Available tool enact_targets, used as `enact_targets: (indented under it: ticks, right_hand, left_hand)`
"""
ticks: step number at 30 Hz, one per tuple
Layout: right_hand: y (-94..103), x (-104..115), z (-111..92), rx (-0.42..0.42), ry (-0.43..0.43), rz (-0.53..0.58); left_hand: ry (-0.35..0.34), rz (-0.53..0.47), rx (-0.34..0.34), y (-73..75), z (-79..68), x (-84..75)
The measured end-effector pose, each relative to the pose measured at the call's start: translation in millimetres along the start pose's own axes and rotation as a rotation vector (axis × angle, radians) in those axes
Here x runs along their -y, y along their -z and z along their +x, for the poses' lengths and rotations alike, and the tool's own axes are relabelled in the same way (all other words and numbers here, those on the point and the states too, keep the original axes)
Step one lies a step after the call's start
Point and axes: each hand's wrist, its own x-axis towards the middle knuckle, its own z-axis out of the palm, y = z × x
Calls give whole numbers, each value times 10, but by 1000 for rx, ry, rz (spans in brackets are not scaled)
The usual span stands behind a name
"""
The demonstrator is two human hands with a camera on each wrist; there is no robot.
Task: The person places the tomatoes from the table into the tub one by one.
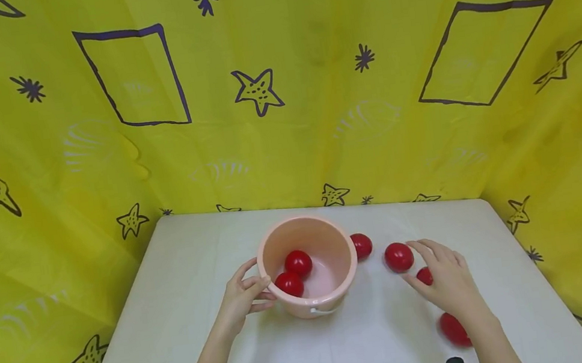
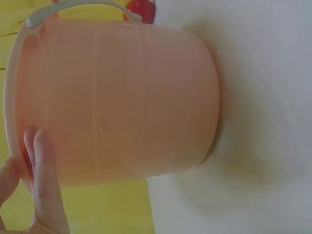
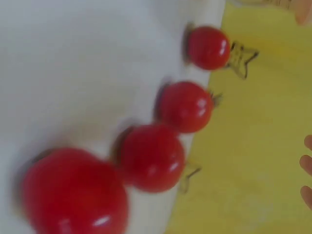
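Observation:
A pink bucket point(image 1: 303, 223) stands on the table, with two red balls point(image 1: 298, 264) inside it. At its left rim, my left hand point(image 1: 242, 296) pinches the edge between thumb and fingers, which the left wrist view also shows. My right hand point(image 1: 444, 277) hovers over the right side of the table, thumb and fingers spread apart, nearest to a red ball point(image 1: 399, 257). Another ball point(image 1: 424, 276) is partly hidden behind that hand, and one more point(image 1: 453, 330) lies under the wrist. In the right wrist view only a few fingertips point(image 3: 306, 165) show at the edge.
Beside the bucket's right wall lies a further red ball point(image 1: 362, 246). The bucket's pale handle point(image 2: 83, 4) hangs down at its side. A yellow curtain point(image 1: 308, 143) with drawn stars surrounds the white table point(image 1: 197, 259) at the back and sides.

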Motion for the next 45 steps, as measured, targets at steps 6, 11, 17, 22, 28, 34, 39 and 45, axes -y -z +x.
enact_targets:
  ticks: [6,11,17,22,28,34,39,45]
  right_hand:
    - [-11,-326,-332,36,-199,18]
    - [-54,-510,-576,154,-333,9]
    - [-202,-643,-785,320,-490,23]
    - [-368,-711,-917,388,-624,25]
    - [-503,-760,-972,408,-680,38]
    - [-561,-786,-981,412,-716,64]
    - [-580,-798,-980,406,-724,67]
    - [-568,-813,-941,336,-674,92]
  left_hand:
    - [-11,2,11,-1,-7,-4]
    - [-22,4,19,-1,-8,-5]
    - [-9,4,6,-8,-12,-1]
    - [-11,7,6,-6,-12,-5]
    - [-7,4,7,-4,-17,-10]
    - [-10,1,3,-10,-22,-23]
    - [-12,-23,4,-15,-35,-36]
    - [-12,-29,5,-8,-33,-42]
